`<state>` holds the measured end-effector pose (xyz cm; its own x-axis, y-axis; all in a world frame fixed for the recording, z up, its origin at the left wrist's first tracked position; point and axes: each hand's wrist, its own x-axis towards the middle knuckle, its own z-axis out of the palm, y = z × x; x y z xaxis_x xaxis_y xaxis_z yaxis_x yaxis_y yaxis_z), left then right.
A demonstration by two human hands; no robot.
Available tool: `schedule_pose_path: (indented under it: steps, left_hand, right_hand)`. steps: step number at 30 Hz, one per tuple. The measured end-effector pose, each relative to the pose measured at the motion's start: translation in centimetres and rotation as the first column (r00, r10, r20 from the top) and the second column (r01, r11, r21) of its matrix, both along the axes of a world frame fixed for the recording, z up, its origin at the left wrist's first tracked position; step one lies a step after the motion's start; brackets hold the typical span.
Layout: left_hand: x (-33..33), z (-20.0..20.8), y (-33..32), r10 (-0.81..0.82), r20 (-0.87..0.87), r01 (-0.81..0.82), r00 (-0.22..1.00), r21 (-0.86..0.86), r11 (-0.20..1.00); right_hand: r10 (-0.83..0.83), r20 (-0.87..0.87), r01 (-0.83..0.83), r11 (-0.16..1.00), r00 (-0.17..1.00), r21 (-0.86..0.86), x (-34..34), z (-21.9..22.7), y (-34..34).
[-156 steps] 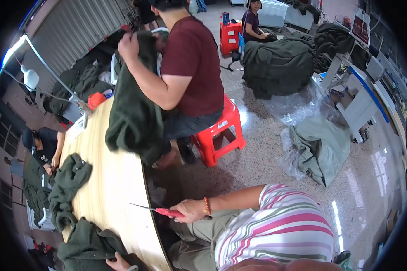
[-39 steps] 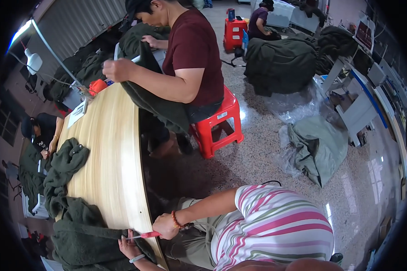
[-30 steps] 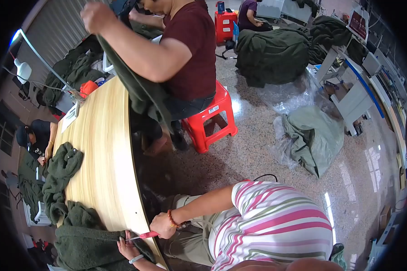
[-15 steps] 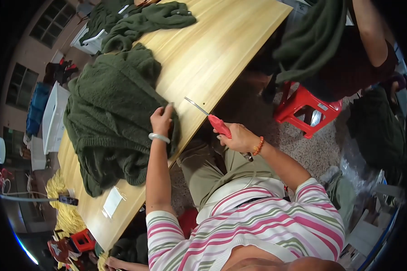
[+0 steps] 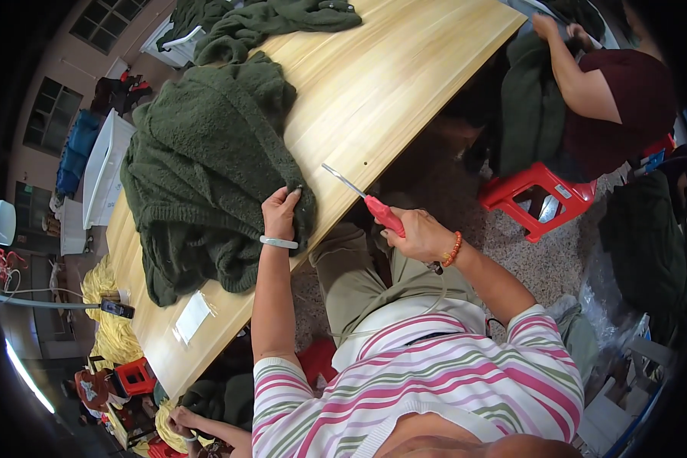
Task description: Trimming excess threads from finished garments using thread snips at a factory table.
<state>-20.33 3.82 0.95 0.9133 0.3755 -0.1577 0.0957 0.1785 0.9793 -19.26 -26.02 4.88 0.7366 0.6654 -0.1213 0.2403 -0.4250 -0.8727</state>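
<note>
A dark green knitted cardigan lies bunched on the wooden table. My left hand, a pale bangle at its wrist, pinches the cardigan's edge near the table's front side, close to a small button. In my right hand is a red-handled tool with a thin metal shaft. Its tip points up and left over the table, apart from the cardigan. A thin pale tube or cord hangs below that hand over my lap; whether it joins the tool is hard to make out.
More green knitwear lies at the table's far end. A white label sheet is stuck near its left corner. At right, a person in dark red handles green knitwear beside a red stool. Another person's hand shows at lower left.
The whole view has shifted, so the table sits further right and higher. My left hand still grips the cardigan's edge, and the tool stays off it. The person at right now leans forward.
</note>
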Motion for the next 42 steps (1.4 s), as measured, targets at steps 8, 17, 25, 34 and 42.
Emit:
schedule_pose_path:
  steps: [8,17,25,34,42]
  left_hand:
    - [0.0,-0.7,0.5,0.002,0.032,-0.001,0.999,-0.022,1.000]
    - [0.1,-1.0,0.3,-0.016,0.049,0.015,0.999,0.011,1.000]
    - [-0.1,-0.1,0.2,0.030,0.038,-0.025,0.999,-0.137,0.990]
    - [-3.8,2.5,-3.5,0.042,0.054,-0.065,0.998,0.948,0.313]
    - [-4.9,0.6,-1.7,-0.007,-0.046,0.028,0.999,0.490,0.871]
  right_hand:
    - [0.112,0.109,-0.079,0.959,0.988,-0.273,-0.8,1.2,2.2]
    - [0.129,0.072,-0.102,0.947,0.989,-0.306,-0.5,1.8,2.7]
    - [0.119,0.095,-0.099,0.975,0.988,-0.198,-0.9,1.4,1.7]
    - [-0.018,0.055,0.017,1.000,0.998,0.016,-0.3,-0.5,-0.7]
    - [0.044,0.094,-0.040,0.998,0.995,-0.045,-1.3,0.5,-0.9]
